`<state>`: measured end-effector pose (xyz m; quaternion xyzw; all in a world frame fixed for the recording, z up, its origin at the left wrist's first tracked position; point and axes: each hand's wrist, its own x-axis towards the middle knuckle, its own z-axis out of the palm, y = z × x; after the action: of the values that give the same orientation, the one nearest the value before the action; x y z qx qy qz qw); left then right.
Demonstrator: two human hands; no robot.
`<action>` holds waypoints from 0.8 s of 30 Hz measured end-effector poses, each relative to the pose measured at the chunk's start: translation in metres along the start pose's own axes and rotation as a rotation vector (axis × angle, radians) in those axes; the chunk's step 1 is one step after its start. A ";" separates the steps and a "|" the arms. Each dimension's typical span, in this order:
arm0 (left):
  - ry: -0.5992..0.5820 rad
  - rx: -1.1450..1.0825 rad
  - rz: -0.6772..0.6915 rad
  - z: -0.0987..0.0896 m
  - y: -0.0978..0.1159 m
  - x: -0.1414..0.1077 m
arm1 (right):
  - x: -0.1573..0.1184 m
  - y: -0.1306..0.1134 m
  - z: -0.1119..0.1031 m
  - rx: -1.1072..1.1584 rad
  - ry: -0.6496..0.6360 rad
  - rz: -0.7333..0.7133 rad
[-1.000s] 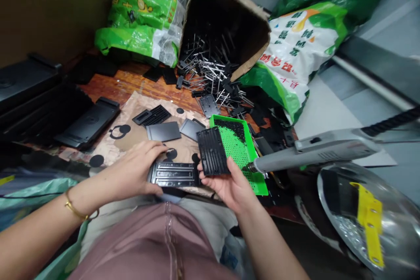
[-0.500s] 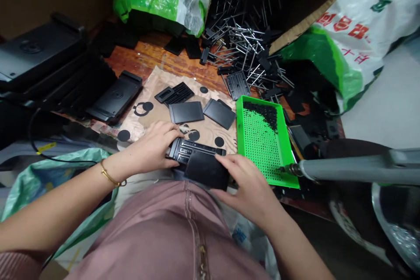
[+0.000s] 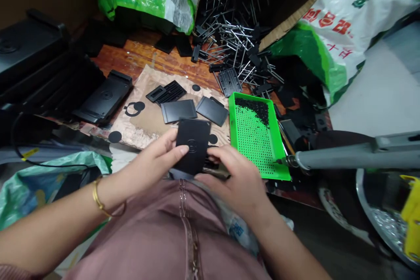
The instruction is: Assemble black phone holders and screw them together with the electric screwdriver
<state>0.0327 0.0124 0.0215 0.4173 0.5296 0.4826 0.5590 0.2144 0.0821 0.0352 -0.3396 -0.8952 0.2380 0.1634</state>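
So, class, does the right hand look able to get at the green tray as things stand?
Probably yes: the right hand lies right beside the green perforated tray with nothing between them, though it would likely have to release the black plate first.

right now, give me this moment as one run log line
left hand: on black panel | right hand: at panel's right edge | beside: green tray
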 end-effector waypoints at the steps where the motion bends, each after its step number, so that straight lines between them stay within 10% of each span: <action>1: -0.068 0.032 -0.049 -0.006 0.002 0.001 | -0.002 0.006 -0.006 -0.052 0.006 -0.080; 5: -0.407 0.394 -0.172 -0.020 0.009 0.002 | -0.009 0.023 -0.016 -0.141 -0.170 -0.332; 9: -0.489 0.524 -0.165 -0.015 0.007 0.000 | -0.015 0.025 -0.005 -0.121 -0.327 -0.324; 18: -0.118 1.085 0.352 -0.022 0.003 -0.002 | -0.004 0.032 0.006 -0.168 -0.148 -0.173; 24: -0.053 1.264 0.370 -0.024 -0.012 0.016 | 0.009 0.036 0.019 -0.210 -0.172 -0.137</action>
<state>0.0100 0.0244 0.0042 0.7609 0.6167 0.1565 0.1270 0.2182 0.1058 0.0018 -0.2713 -0.9469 0.1595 0.0656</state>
